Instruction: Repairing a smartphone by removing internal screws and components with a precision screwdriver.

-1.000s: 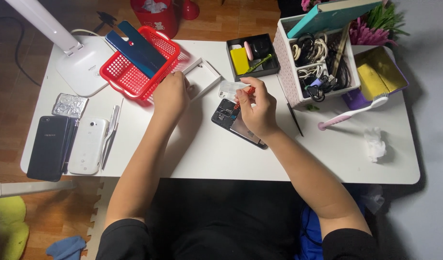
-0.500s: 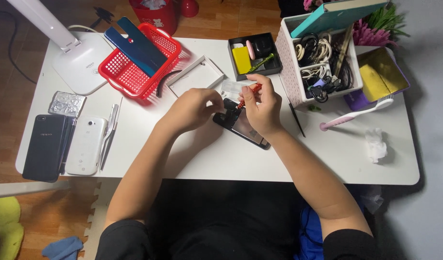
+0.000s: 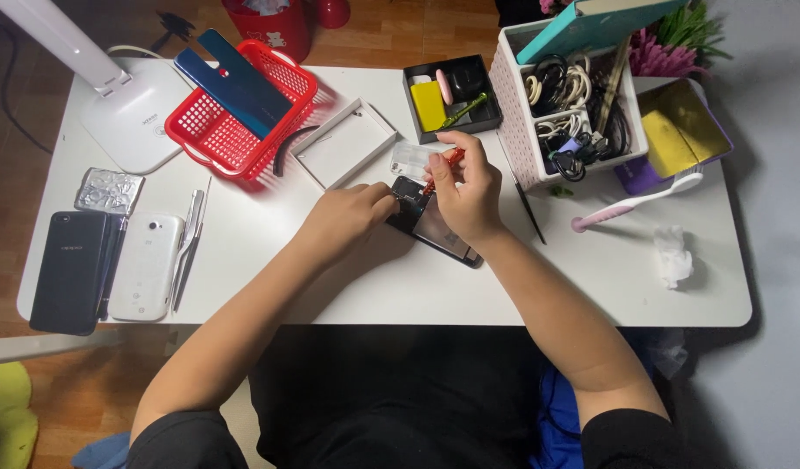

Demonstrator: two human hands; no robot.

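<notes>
Two hands work over a dark opened phone lying flat on the white tabletop, near its middle. The left hand presses fingertips on the phone's upper left corner; its grip is narrow, pinning rather than enclosing, which appears to keep the body from sliding. The right hand has its grip closed on a red-handled screwdriver, tip angled down toward the phone's top end; the tip itself is hidden behind the fingers.

A clear plastic case lies just beyond the phone, next to a white shallow box lid. A red basket holding a blue panel sits at the far left, well apart. A black parts tray and a pink organizer stand close behind the right hand, limiting room there. Two spare phones, one black and one white, lie by the left edge with tweezers beside them. Open surface remains toward the near edge and to the right, where a pink toothbrush and crumpled tissue rest.
</notes>
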